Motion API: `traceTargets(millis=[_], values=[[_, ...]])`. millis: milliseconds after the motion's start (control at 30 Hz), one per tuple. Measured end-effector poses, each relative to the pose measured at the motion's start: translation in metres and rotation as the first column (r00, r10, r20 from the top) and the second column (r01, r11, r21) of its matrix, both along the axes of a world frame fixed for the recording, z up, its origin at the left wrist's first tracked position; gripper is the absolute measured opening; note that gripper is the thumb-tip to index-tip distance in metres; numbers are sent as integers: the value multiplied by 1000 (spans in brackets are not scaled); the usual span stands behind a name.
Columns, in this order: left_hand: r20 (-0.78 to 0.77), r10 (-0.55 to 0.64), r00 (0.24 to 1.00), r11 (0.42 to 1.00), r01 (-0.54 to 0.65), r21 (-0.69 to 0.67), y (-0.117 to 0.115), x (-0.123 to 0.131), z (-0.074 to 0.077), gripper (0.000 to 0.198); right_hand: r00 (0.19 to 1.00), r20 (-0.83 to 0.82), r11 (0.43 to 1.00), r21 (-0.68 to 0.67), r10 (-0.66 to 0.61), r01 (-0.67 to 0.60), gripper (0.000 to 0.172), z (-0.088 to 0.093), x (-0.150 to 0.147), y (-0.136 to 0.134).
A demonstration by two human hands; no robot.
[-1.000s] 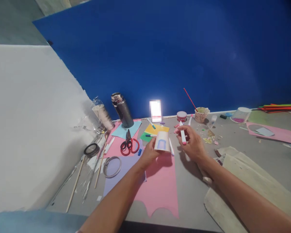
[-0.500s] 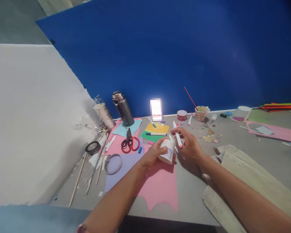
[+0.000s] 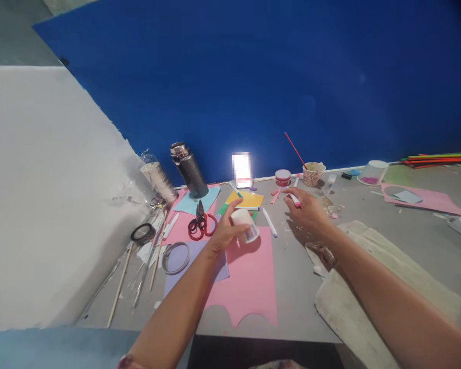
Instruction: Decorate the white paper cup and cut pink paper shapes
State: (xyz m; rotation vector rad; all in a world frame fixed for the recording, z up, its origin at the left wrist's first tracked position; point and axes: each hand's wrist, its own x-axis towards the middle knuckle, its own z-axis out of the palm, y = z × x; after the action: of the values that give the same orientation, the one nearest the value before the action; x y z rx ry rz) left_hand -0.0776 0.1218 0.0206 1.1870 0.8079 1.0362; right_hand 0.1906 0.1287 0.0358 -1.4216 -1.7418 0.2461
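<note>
My left hand (image 3: 226,230) is closed around a small white paper cup (image 3: 250,231), tipped on its side above the pink sheet (image 3: 253,277). Bluish marks show on the cup's wall. Over the grey table, my right hand (image 3: 307,209) grips a white marker with a pink end (image 3: 294,200), partly hidden by the fingers. Between the hands lies a white marker with a purple end (image 3: 270,222). A pink marker (image 3: 276,196) rests just beyond my right fingertips. Red-handled scissors (image 3: 202,223) lie left of my left hand.
A dark flask (image 3: 190,171) stands at the back left beside stacked paper cups (image 3: 159,179). A tape roll (image 3: 176,258) and wooden sticks (image 3: 120,287) lie left. A patterned cup (image 3: 313,175) holds a red stick. A pale cloth (image 3: 372,287) lies under my right forearm.
My left hand has moved left and up with the cup, now tilted differently. My right hand, holding the pink-ended marker, has moved apart from it, to the right. The camera view has shifted slightly.
</note>
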Motion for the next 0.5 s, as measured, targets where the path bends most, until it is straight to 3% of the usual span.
traceTargets(millis=[100,167,233,267,367,500], values=[[-69,-26,997,995,33,90,3,-3,0,80,1000,-6,999,-37,-14,14,33,-1,5,2],[-124,154,980,975,-130,178,10,-12,4,61,1000,7,999,-53,-10,10,34,-3,5,3],[-285,411,866,895,-322,309,19,-25,9,52,1000,17,999,-50,8,-7,35,-5,3,3],[-355,471,807,867,-351,353,22,-31,11,44,1000,21,999,-48,17,-16,35,-5,2,2],[-498,482,721,861,-283,423,29,-43,12,20,999,8,998,-57,40,-39,34,-4,-2,-1],[-613,416,671,875,-111,472,25,-35,3,18,984,-153,985,-132,87,-108,31,-4,-9,-7]])
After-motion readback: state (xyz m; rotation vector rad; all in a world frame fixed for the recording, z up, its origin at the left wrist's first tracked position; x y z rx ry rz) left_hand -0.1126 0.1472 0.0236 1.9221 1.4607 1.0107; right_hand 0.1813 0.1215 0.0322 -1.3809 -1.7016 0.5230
